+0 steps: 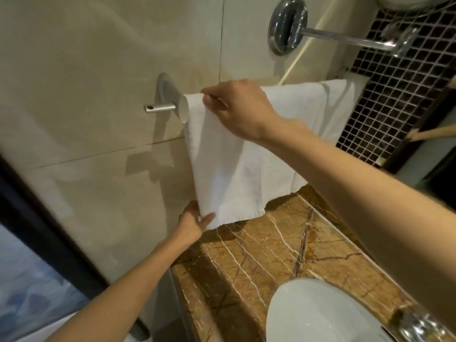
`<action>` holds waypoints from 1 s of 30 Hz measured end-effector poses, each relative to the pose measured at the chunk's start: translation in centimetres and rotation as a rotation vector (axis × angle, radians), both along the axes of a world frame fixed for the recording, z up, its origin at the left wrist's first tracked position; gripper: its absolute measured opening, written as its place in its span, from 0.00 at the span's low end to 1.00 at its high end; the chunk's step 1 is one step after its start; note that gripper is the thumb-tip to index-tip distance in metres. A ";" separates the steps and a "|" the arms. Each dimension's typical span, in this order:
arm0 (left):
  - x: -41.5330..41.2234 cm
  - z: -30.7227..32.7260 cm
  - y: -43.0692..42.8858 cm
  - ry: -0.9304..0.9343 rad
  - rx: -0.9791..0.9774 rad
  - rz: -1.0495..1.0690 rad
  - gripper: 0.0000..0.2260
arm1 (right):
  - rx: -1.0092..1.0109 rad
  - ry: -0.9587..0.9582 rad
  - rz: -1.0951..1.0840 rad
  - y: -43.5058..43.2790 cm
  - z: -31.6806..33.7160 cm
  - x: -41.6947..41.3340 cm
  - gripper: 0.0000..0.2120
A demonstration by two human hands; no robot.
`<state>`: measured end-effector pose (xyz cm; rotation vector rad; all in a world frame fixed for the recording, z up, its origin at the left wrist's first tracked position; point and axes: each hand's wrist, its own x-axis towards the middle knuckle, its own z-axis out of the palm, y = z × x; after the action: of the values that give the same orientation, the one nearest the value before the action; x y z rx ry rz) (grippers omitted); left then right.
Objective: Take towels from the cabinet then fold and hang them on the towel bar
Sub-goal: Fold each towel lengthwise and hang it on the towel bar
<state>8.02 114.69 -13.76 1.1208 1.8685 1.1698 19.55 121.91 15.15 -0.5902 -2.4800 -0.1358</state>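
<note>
I see the white towel (237, 159) draped over the towel bar (160, 108), hanging down the wall above the marble surface (259, 255). Right hand (241, 109) fingers (209, 95) pinch the towel's top left corner at the bar. Left hand (192, 223) fingers (207, 219) grip the bottom left corner, directly below the right fingers. White sink (315, 314) sits well below and right of the left fingers.

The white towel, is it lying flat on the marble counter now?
No, the white towel hangs over the towel bar, with the right hand pinching its top and the left hand holding its bottom corner.
</note>
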 end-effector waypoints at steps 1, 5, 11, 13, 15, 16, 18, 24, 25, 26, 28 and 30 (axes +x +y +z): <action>0.1 0.1 -0.1 -0.014 0.001 0.009 0.30 | 0.015 0.031 0.010 0.0 -0.4 0.1 0.14; -0.3 0.2 -0.2 -0.032 0.032 0.046 0.18 | 0.038 0.105 0.046 -0.1 -1.2 0.7 0.14; 0.7 1.7 -1.4 0.110 -0.034 0.185 0.11 | -0.048 -0.018 0.030 0.5 1.3 1.3 0.16; 1.6 1.1 -1.6 0.112 -0.026 0.241 0.13 | -0.079 -0.066 -0.006 1.0 1.9 1.6 0.16; 2.7 0.4 -1.5 -0.022 -0.005 0.301 0.10 | -0.112 -0.102 -0.030 1.2 2.2 1.9 0.16; 3.4 0.1 -1.4 -0.127 -0.002 0.331 0.09 | -0.124 -0.119 -0.038 1.3 2.2 2.1 0.15; 5.3 -0.3 -1.2 -0.347 -0.026 0.406 0.17 | -0.127 -0.142 -0.039 1.2 2.2 2.2 0.15; 11.7 -1.1 0.1 -1.150 -0.067 0.352 0.34 | -0.137 -0.158 -0.053 1.4 2.7 2.3 0.15; 12.6 -1.1 0.5 -1.168 -0.051 0.250 0.34 | -0.124 -0.170 -0.049 1.5 2.7 2.3 0.15; 13.4 -0.8 1.1 -1.189 -0.009 0.190 0.33 | -0.109 -0.186 -0.045 1.6 2.8 2.3 0.15; 14.4 0.3 2.4 -1.298 0.093 0.133 0.30 | -0.073 -0.212 -0.048 1.8 2.9 2.3 0.15; 14.7 1.2 3.5 -1.416 0.167 0.135 0.31 | -0.052 -0.217 -0.046 2.1 2.9 2.3 0.16</action>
<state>22.75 118.24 -12.57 0.0316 0.7215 1.5665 21.82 124.01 18.10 -0.6866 -2.6870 -0.1607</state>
